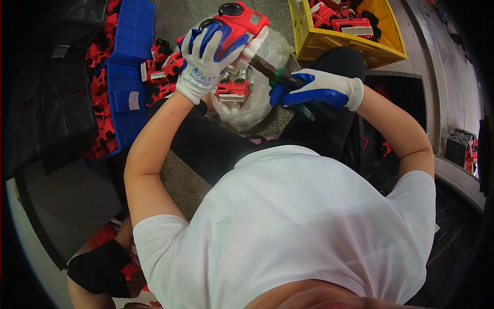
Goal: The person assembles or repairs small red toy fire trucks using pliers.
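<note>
My left hand [208,59], in a white work glove with a blue palm, grips a red toy truck [247,23] with black wheels and white parts. In my right hand [321,88], gloved the same way, is a pair of pliers [267,68] with dark jaws and green on the handles. Their tip meets or nearly meets the truck's white part; contact cannot be made out. Below the truck, a clear plastic bag [247,117] between my legs holds another red toy truck [234,88] and white pieces.
Blue bins [123,95] with red toy trucks stand at the left. More trucks [162,64] lie piled beside them. A yellow bin [303,44] of red trucks is at the far right. Black crates [51,98] line the left side. Another person's arm [123,234] shows at the lower left.
</note>
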`<state>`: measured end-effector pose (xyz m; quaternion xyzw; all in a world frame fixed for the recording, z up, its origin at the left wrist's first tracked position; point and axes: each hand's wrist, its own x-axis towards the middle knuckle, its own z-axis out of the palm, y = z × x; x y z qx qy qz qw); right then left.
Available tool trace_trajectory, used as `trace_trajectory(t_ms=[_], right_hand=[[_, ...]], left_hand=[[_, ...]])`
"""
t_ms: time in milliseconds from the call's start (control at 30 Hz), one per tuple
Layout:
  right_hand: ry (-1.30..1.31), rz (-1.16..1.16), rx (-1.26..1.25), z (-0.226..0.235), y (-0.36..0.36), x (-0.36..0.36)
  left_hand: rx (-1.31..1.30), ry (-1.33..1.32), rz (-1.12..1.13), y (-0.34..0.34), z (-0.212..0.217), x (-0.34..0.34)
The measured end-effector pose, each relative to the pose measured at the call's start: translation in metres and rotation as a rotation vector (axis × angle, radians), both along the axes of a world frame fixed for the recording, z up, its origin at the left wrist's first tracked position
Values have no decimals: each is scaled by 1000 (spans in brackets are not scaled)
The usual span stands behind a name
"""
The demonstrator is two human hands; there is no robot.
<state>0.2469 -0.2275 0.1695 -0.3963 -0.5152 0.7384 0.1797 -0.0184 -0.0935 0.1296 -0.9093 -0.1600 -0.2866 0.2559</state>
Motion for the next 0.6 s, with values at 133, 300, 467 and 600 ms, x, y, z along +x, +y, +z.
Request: trace_trajectory(t_ms=[133, 300, 467, 600], right_hand=[[1, -41, 67, -14, -10, -8], [-6, -223, 77, -38, -7, -22], [-10, -425, 350, -69, 43, 42], [437, -940, -125, -75, 100, 104]], left_hand=[[23, 25, -23, 5, 5, 6], [-125, -195, 62, 24, -23, 11], [-434, -87, 439, 40, -37, -3], [-507, 169, 586, 53, -119, -43]])
